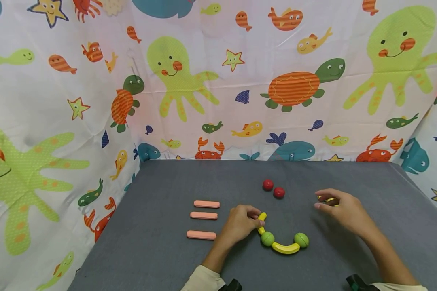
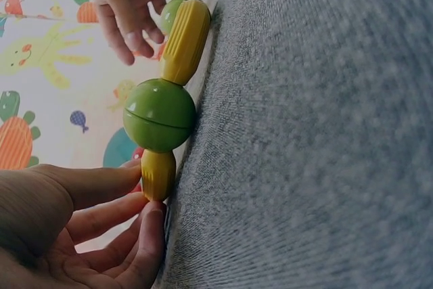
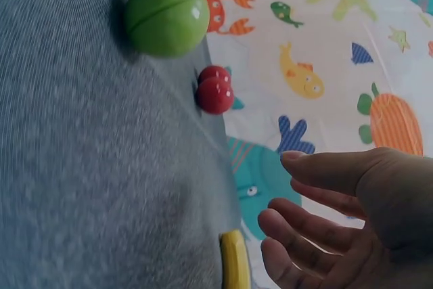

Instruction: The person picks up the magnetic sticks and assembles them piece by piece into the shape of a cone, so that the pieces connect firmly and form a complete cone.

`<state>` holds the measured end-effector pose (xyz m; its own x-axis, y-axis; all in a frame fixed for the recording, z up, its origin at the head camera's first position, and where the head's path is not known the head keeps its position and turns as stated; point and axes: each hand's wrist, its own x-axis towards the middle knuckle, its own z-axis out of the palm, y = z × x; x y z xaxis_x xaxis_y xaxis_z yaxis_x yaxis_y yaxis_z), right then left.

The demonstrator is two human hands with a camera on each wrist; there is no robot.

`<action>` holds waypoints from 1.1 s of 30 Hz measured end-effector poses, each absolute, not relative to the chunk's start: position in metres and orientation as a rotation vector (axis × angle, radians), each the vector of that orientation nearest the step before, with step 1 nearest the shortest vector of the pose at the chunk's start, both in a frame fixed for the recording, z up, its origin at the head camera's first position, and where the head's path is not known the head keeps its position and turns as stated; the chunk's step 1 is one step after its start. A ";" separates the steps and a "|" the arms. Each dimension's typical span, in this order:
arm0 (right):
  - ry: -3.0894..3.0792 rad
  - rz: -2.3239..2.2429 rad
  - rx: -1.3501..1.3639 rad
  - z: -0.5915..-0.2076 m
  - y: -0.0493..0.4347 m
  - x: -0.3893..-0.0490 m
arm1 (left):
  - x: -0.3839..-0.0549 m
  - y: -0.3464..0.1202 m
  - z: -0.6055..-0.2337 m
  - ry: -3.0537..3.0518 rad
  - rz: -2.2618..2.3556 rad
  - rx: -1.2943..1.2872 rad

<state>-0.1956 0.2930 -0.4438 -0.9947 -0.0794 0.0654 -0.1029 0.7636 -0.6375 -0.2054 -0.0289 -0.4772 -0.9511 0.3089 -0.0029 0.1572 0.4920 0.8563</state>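
Note:
My left hand [image 1: 240, 222] pinches a small yellow toy banana [image 1: 261, 230] between thumb and fingers; it stands end-on to a grooved green ball [image 1: 267, 239]. From that ball a second yellow banana [image 1: 285, 248] curves along the table to another green ball [image 1: 301, 240], the pieces forming a U-shaped row. To the right, my right hand [image 1: 346, 210] hovers with fingers loosely bent and nothing held. Another yellow banana [image 3: 235, 260] lies on the table near those fingers, mostly hidden by them in the head view.
Two shiny red balls [image 1: 273, 188] sit behind the row. Left of my left hand lie several pink sausage-like sticks [image 1: 204, 216], spaced apart. The grey cloth-covered table [image 1: 160, 250] ends at a white curtain [image 1: 236, 133] printed with sea animals.

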 end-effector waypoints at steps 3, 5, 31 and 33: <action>-2.917 1.035 0.131 -0.448 0.300 -0.198 | -0.206 -0.029 -0.478 2.581 1.454 0.415; -2.917 1.018 0.106 -0.452 0.305 -0.199 | -0.206 -0.029 -0.479 2.585 1.453 0.416; -2.951 0.917 0.114 -0.468 0.322 -0.208 | -0.176 0.006 -0.457 2.367 1.411 0.817; -2.947 0.921 0.122 -0.468 0.321 -0.208 | -0.174 0.010 -0.457 2.373 1.364 0.848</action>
<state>-0.2079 0.3208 -0.4680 -0.9956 -0.0601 0.0723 -0.0905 0.8193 -0.5661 -0.1741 0.0096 -0.4570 -0.7905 0.6104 0.0505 0.3509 0.3838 0.8542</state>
